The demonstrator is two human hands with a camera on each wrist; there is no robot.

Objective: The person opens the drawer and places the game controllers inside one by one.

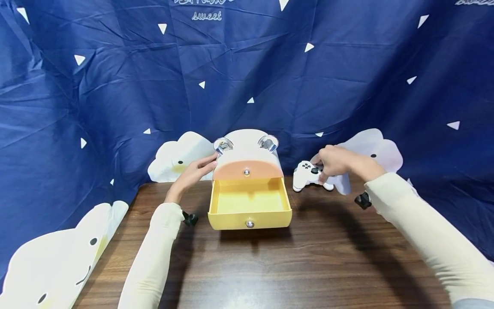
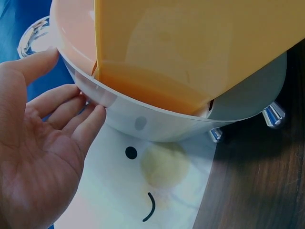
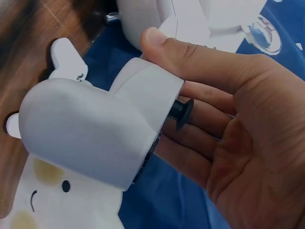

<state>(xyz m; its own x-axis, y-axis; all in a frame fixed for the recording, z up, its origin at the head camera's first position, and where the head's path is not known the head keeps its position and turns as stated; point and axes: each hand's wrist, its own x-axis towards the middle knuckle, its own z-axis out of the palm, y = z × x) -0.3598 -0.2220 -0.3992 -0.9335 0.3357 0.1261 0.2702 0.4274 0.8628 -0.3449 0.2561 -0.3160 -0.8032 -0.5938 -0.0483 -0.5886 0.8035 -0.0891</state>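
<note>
A white game controller (image 1: 302, 175) with a dark thumbstick is pinched between the thumb and fingers of my right hand (image 1: 337, 162), just right of a small drawer box. The right wrist view has the controller's smooth white grip (image 3: 81, 133) close up. My left hand (image 1: 191, 174) touches the left side of the box's white shell (image 1: 247, 143), fingers loosely bent with their tips on its wall (image 2: 157, 121). Below a closed peach drawer (image 1: 231, 171), the yellow drawer (image 1: 227, 221) is pulled out toward me. Each drawer has a silver knob.
The box stands on short silver legs (image 2: 274, 115) on a dark wooden table (image 1: 247, 266). Two shiny round rings (image 1: 268, 143) sit on its top. Behind hangs a blue curtain (image 1: 247, 64); white cloud-shaped cut-outs (image 1: 181, 150) line the table's back and left edges.
</note>
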